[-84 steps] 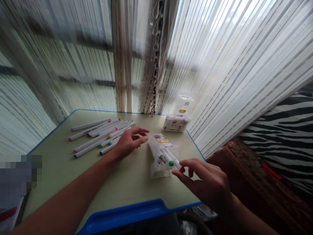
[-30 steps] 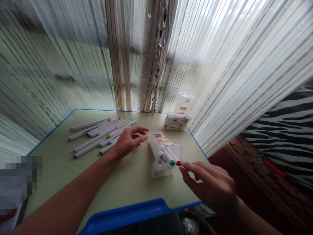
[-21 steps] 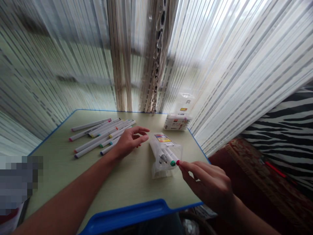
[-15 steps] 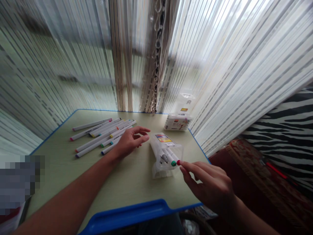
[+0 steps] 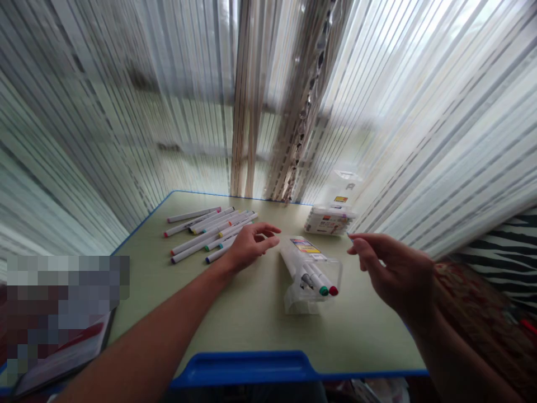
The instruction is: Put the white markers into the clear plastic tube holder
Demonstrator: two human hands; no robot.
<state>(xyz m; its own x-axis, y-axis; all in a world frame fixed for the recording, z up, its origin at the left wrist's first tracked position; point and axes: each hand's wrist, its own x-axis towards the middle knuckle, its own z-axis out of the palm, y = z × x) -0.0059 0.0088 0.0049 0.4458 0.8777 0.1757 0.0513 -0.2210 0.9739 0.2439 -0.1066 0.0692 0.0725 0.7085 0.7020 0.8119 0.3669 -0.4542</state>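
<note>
A clear plastic marker case [image 5: 289,263] lies on its side on the table, its open end facing me. Inside are white markers; a green-ended marker [image 5: 323,290] and a red-ended marker [image 5: 333,290] poke out at the mouth. My left hand [image 5: 251,243] hovers just left of the case, fingers stretched and nothing in them. To the right of the case, my right hand [image 5: 390,268] is raised off it, fingers bent, with thumb and forefinger slightly apart and no object visible between them. Several loose white markers [image 5: 201,238] with coloured ends lie in a pile behind my left hand.
A second marker case [image 5: 329,220], filled and with its clear lid up, stands at the back right. The pale table [image 5: 243,330] has a blue edge and a blue front tray [image 5: 251,366]. String curtains [image 5: 201,112] hang behind. A blurred, pixelated object lies at left.
My right hand has let go of the red-ended marker and moved up and right from the case. My left hand holds nearly the same place beside it. The whole view has shifted.
</note>
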